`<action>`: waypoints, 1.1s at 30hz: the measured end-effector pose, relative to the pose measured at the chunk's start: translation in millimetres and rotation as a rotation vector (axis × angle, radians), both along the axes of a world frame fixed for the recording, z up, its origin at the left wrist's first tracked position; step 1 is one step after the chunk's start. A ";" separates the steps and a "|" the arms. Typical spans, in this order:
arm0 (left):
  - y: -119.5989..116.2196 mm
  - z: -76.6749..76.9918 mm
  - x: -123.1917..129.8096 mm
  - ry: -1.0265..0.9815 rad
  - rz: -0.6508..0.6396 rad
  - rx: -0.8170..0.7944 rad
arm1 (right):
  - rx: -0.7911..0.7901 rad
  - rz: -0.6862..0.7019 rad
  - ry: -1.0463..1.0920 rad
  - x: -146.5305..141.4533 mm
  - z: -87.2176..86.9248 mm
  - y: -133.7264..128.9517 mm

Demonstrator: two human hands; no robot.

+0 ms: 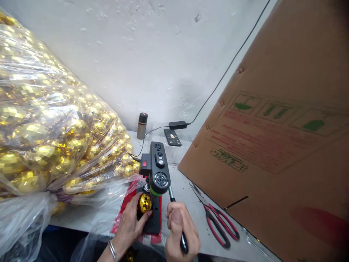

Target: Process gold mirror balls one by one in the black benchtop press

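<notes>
Pinching gold faceted ball [145, 203] with left hand [130, 218]; clasping black-handled metal lever [171, 194] with right hand [181, 229]. Possible nip or ball slip from hasty pull.

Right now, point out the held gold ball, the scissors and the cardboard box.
Held gold ball [145, 203], head view, faceted front.
Scissors [206, 206], head view, near the pivot.
Cardboard box [272, 134], head view, printed side.

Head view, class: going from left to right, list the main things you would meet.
Clear bag of gold balls → left hand holding a single gold ball → black machine → right hand gripping the lever → scissors → cardboard box.
</notes>
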State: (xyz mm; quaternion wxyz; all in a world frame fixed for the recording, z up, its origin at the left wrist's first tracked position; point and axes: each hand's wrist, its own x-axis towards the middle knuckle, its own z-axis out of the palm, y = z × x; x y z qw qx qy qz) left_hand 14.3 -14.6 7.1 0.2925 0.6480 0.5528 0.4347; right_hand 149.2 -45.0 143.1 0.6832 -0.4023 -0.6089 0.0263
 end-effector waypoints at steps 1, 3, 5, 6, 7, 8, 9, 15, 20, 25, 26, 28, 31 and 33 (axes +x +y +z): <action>0.1 1.1 1.6 -0.001 0.003 0.008 | 0.003 0.000 0.001 -0.1 0.0 0.0; 1.4 2.5 5.4 -0.004 0.025 0.025 | -0.002 0.000 0.005 -0.3 0.4 -0.2; 3.2 2.5 9.0 -0.005 0.047 0.039 | -0.002 0.002 0.007 -0.3 0.9 -0.6; 4.0 2.2 10.4 -0.005 0.054 0.046 | -0.001 0.003 0.007 -0.4 1.1 -0.9; 4.6 1.7 11.4 -0.006 0.057 0.051 | -0.001 0.003 0.007 -0.4 1.2 -1.1; 4.9 1.2 12.1 -0.007 0.059 0.056 | -0.005 0.002 0.007 -0.5 1.3 -1.3; 5.0 0.6 12.3 -0.007 0.061 0.060 | -0.007 0.003 0.008 -0.6 1.3 -1.5; 0.5 -2.1 7.2 0.026 -0.003 0.085 | -0.016 0.008 0.011 -0.4 2.1 -1.3; -7.4 -3.7 2.1 0.076 -0.090 0.110 | -0.006 0.022 0.018 0.4 2.9 -0.9; -4.6 -1.0 7.2 0.073 -0.081 0.143 | -0.019 0.017 0.036 -1.4 10.3 0.5; -2.6 -0.2 8.6 0.063 -0.079 0.144 | -0.027 0.014 0.043 -1.9 12.9 1.1; 1.5 0.6 10.5 0.041 -0.070 0.135 | -0.035 0.016 0.056 -2.8 18.6 2.3; 6.0 0.2 10.7 0.013 -0.059 0.114 | -0.047 0.016 0.051 -2.6 26.9 3.6; 7.4 -0.6 10.3 0.003 -0.060 0.108 | -0.054 0.010 0.038 -1.8 31.7 4.3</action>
